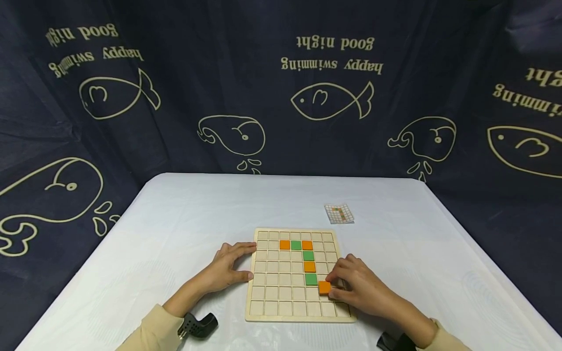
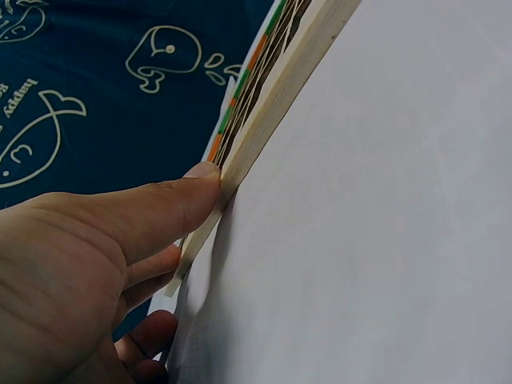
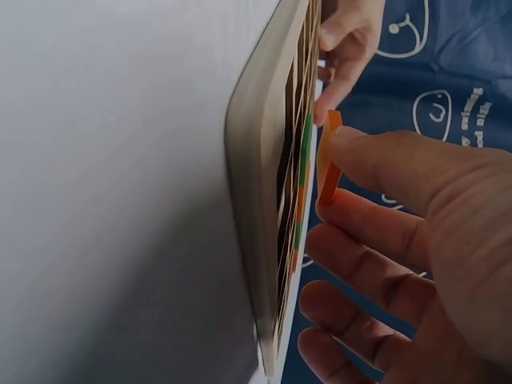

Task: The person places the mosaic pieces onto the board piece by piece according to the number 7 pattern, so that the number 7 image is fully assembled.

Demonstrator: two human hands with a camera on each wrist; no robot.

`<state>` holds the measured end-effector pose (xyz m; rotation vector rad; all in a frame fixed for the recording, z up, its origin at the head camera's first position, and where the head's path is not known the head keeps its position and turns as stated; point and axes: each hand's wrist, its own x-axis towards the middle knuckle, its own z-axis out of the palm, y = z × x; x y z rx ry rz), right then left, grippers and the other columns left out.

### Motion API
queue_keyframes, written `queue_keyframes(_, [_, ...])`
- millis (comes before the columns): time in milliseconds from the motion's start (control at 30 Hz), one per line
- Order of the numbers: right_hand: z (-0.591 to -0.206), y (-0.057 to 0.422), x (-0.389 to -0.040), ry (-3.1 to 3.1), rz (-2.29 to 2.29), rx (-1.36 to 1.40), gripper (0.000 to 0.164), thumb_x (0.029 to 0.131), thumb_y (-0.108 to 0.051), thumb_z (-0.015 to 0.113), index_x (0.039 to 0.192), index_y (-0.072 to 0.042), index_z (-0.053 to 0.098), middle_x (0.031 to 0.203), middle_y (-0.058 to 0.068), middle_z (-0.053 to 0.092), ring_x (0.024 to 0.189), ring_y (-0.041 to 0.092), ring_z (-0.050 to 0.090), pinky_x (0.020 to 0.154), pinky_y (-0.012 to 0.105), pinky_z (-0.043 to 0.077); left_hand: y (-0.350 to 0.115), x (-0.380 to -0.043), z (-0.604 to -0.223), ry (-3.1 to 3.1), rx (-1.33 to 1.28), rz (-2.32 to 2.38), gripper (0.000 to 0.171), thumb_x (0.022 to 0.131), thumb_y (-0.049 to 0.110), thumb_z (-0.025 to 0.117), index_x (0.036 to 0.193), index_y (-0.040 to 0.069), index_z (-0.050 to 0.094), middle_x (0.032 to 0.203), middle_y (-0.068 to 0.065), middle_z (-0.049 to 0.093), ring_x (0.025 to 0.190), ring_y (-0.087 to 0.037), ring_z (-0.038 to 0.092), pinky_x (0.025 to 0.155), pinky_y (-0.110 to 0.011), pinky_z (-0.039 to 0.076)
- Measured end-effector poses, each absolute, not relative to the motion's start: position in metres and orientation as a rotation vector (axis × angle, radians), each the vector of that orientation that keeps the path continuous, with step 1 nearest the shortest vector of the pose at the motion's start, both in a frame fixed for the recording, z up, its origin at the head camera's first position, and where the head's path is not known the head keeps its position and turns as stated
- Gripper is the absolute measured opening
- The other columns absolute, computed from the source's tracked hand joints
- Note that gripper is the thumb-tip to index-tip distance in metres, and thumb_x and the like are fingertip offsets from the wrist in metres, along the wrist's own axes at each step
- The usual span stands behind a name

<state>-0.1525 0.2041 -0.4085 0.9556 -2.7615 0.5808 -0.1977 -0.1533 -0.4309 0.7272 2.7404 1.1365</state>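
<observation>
A light wooden grid board (image 1: 284,308) lies on the table. Three orange tiles and three green tiles sit in its cells, as a short row near the far side and a column running toward me from the row's right end. Between thumb and forefinger my right hand (image 1: 366,288) pinches another orange tile (image 1: 324,287), just below the nearest green tile (image 1: 311,279). The right wrist view shows this held tile (image 3: 330,160) tilted and raised off the board. My left hand (image 1: 226,268) rests on the board's left edge, thumb and fingers spread and touching it.
Beyond the board, to the right, a small card (image 1: 339,214) shows a printed grid with coloured squares. A white cloth covers the table (image 1: 197,204). Behind it hangs a dark blue curtain (image 1: 272,29) with fish and whale drawings.
</observation>
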Motion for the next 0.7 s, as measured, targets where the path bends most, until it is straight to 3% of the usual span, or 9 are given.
queue_keyframes(700, [-0.410,0.189,-0.149,-2.729,0.540,1.020,0.019,0.076,-0.034,0.076,0.091,-0.026,0.070,0.088,-0.019,0.057,0.087,-0.001,0.039,0.079,0.026,0.038,-0.153,-0.198,-0.431,2.744,0.738,1.145,0.064,0.078,0.033,0.075,0.135,0.014,0.052,0.146,0.003,0.044,0.099,-0.015,0.031,0.086,-0.035,0.024])
